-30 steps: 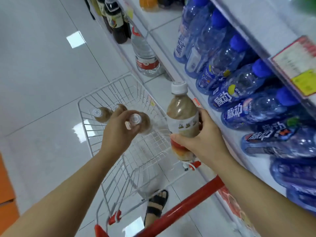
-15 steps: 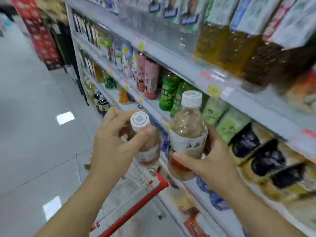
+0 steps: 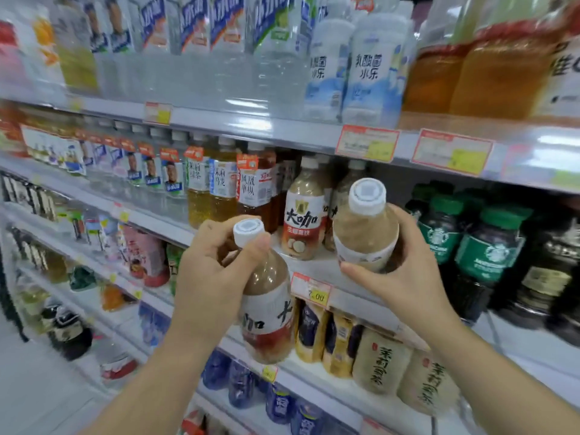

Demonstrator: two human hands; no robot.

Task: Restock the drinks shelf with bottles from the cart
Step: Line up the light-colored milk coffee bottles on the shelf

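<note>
A bottle (image 3: 266, 312) in each hand (image 3: 207, 277)

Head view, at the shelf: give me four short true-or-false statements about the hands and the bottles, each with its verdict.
1. The left hand and the right hand each grip a white-capped bottle. True.
2. The right bottle is held lower than the left bottle. False: it is held higher.
3. A matching bottle already stands on the shelf. True.
4. The green-capped bottles stand left of the matching bottle. False: they stand to its right.
</note>
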